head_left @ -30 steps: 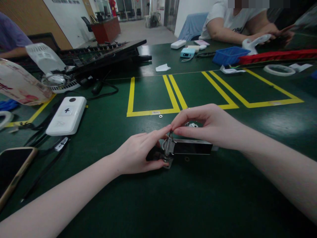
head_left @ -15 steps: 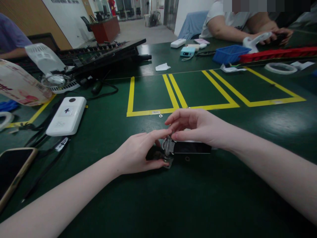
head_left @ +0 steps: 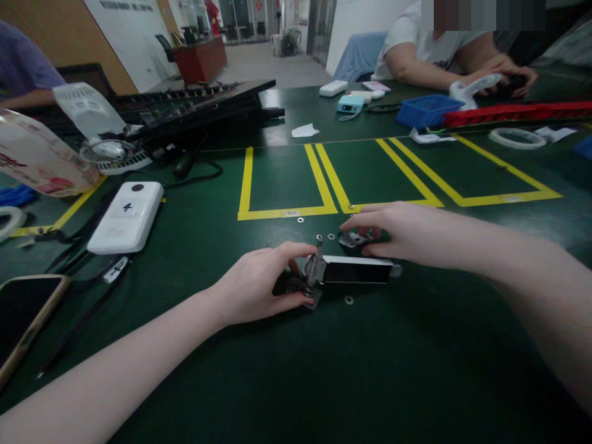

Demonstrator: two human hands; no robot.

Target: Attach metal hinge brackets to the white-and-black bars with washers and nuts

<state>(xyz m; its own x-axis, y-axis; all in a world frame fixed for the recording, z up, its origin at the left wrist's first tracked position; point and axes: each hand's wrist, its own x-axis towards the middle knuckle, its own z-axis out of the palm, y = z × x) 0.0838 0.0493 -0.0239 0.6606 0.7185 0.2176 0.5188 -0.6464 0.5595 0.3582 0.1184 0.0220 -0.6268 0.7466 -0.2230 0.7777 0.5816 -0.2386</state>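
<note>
Left hand (head_left: 259,287): closed on the metal fitting (head_left: 313,275), forefinger laid over the top and thumb tucked in at the near side. From where I stand it looks like a steadying hold, pressing the piece onto the mat so it cannot skid.
Dark bar (head_left: 358,270): joined to that fitting and lying flat, running off to the right between the two hands. Its long face is turned toward the person.
Right hand (head_left: 407,233): reached in just behind the bar, fingers curved over a small metal bracket (head_left: 354,239) with the thumb below it. Whether it pinches the bracket or only touches it, I cannot tell.
Washers (head_left: 331,236): loose and scattered close around the bar, likely kept within easy reach.
Green mat (head_left: 296,370): carries everything.
Yellow tape (head_left: 287,212): marks out boxes on the mat just beyond the hands.
White device (head_left: 126,216): marked 4, well off to the left.
Phone (head_left: 23,314): at the near left edge.
Far side: another person's white shirt (head_left: 430,43), their hands busy near a blue bin (head_left: 423,110).
</note>
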